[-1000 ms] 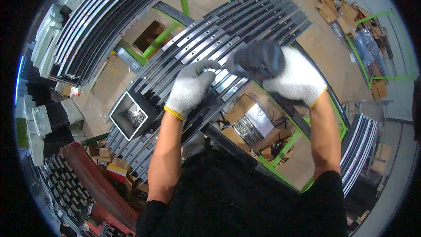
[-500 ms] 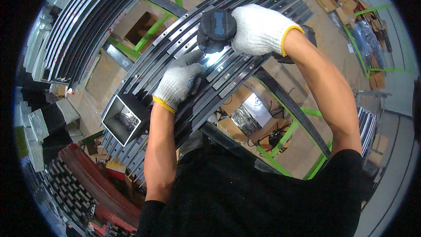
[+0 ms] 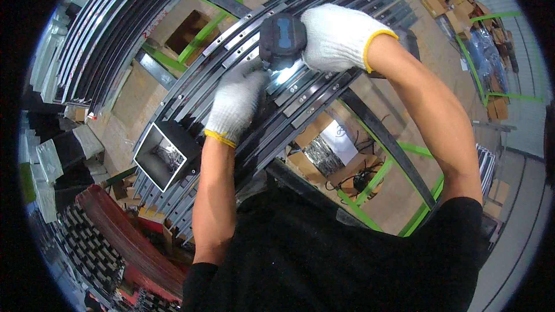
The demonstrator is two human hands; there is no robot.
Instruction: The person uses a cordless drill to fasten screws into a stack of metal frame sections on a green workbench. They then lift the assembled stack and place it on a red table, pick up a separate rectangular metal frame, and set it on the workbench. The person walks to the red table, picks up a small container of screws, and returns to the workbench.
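Observation:
My right hand (image 3: 338, 37), in a white knit glove with a yellow cuff, grips a black cordless drill (image 3: 282, 40). The drill points down at the curved dark metal bars (image 3: 193, 84), and its light shines on them. Beside the drill's front end is my left hand (image 3: 234, 101), gloved alike. Its fingers are drawn together close to the lit spot; what they pinch, if anything, is hidden. Short metal plates (image 3: 312, 104) with screw heads join the bars. Left of my left wrist, a black square-mouthed box (image 3: 151, 169) with a pale rim holds small metal screws.
Green-edged frame beams (image 3: 384, 141) support the bars. Below the bars are an open carton (image 3: 300, 164) with a wire coil and some black cable. More curved bars (image 3: 110, 29) are stacked at the far left; cardboard boxes (image 3: 457, 20) lie at the far right.
My left hand's fingers have moved up toward the drill's tip and drawn closer together. The drill and my right hand have shifted slightly left.

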